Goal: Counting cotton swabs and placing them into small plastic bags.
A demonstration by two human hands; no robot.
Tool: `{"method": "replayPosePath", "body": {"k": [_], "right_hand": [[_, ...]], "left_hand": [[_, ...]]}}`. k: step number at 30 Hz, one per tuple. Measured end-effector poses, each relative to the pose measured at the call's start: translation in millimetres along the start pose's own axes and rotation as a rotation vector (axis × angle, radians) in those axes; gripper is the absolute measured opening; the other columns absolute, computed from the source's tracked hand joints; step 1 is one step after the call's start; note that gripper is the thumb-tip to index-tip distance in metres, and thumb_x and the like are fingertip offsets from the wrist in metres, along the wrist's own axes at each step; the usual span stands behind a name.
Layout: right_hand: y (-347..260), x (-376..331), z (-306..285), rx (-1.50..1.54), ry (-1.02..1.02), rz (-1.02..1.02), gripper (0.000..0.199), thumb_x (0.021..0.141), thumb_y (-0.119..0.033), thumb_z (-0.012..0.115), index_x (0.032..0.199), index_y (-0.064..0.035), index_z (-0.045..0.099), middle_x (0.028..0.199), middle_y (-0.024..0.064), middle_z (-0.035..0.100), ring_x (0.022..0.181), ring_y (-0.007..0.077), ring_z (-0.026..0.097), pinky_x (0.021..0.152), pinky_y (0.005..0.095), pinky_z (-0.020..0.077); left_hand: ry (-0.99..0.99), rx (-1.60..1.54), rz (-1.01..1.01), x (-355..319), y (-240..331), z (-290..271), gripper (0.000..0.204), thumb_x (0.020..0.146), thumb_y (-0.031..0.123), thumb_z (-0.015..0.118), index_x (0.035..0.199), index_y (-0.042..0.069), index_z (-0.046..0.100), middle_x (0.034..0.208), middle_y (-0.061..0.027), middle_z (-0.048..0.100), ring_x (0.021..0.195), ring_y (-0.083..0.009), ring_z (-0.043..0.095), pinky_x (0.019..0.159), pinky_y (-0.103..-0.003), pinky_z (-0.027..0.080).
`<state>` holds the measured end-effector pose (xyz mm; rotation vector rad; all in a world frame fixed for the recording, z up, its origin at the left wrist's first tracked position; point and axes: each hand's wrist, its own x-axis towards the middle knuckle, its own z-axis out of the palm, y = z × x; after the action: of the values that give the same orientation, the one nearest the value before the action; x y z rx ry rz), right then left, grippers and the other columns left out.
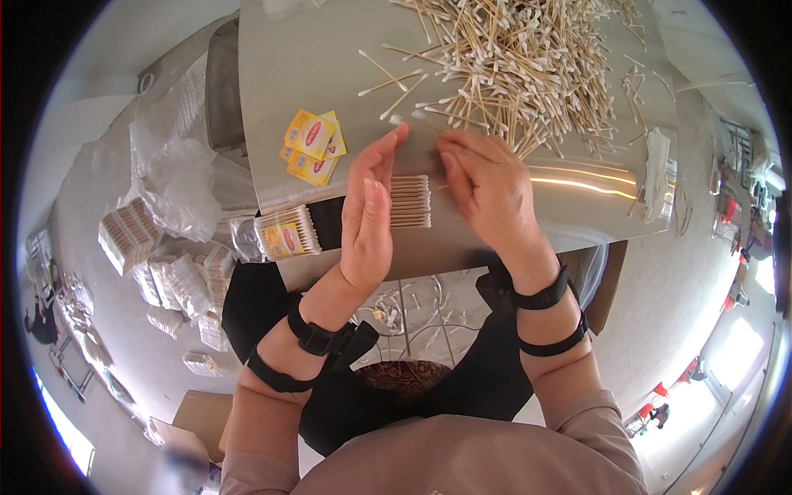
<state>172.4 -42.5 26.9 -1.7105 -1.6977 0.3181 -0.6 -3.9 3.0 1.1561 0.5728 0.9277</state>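
My left hand (pixel 369 219) stands on edge over the near side of the table, fingers stretched out and nothing visibly gripped. Beside its palm lies an even row of cotton swabs (pixel 411 202), partly hidden by the hand, on a dark strip (pixel 331 221). My right hand (pixel 495 186) is closed in a pinch at the near edge of the loose swab pile (pixel 528 66). A blurred cotton swab (pixel 431 123) runs into its fingertips. Left of my left hand, a packed bundle of swabs (pixel 286 233) with a yellow label sits near the table edge.
Several yellow label cards (pixel 313 144) lie on the metal table (pixel 313 49). A few stray swabs (pixel 388 74) are scattered beside the pile. Wrapped swab packs (pixel 177 285) and clear plastic bags (pixel 177 177) lie to the left, below the table. A cardboard box (pixel 198 417) stands at lower left.
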Motion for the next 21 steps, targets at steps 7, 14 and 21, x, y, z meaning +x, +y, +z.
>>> {"method": "replayPosePath", "body": {"k": [7,14,21], "right_hand": [[-40,-21,5,-0.079,-0.152,0.044,0.042,0.083,-0.014,0.071,0.121,0.0023,0.064,0.131,0.0174,0.059,0.120,0.0357,0.055,0.099,0.0441,0.0482],[-41,-41,23,-0.311,-0.271,0.008,0.066,0.087,-0.024,0.068,0.143,0.0031,0.048,0.154,0.0178,0.042,0.146,0.0315,0.036,0.120,0.0462,0.0292],[-33,-49,35,-0.406,-0.179,-0.074,0.059,0.093,-0.022,0.056,0.146,0.0014,0.046,0.155,0.0157,0.042,0.148,0.0292,0.034,0.122,0.0450,0.0263]], "left_hand": [[0.039,-0.032,-0.015,-1,-2,-2,0.054,0.111,0.036,0.029,0.148,-0.003,0.033,0.155,-0.0210,0.036,0.146,-0.0295,0.032,0.123,-0.041,0.020],[0.050,0.025,-0.027,1,4,3,0.051,0.110,0.034,0.035,0.149,0.000,0.035,0.154,-0.0196,0.039,0.145,-0.0314,0.034,0.121,-0.043,0.023],[-0.187,1.325,0.219,-18,4,-11,0.065,0.101,0.034,0.055,0.153,0.001,0.033,0.158,-0.0190,0.034,0.147,-0.0406,0.029,0.120,-0.051,0.024]]}}
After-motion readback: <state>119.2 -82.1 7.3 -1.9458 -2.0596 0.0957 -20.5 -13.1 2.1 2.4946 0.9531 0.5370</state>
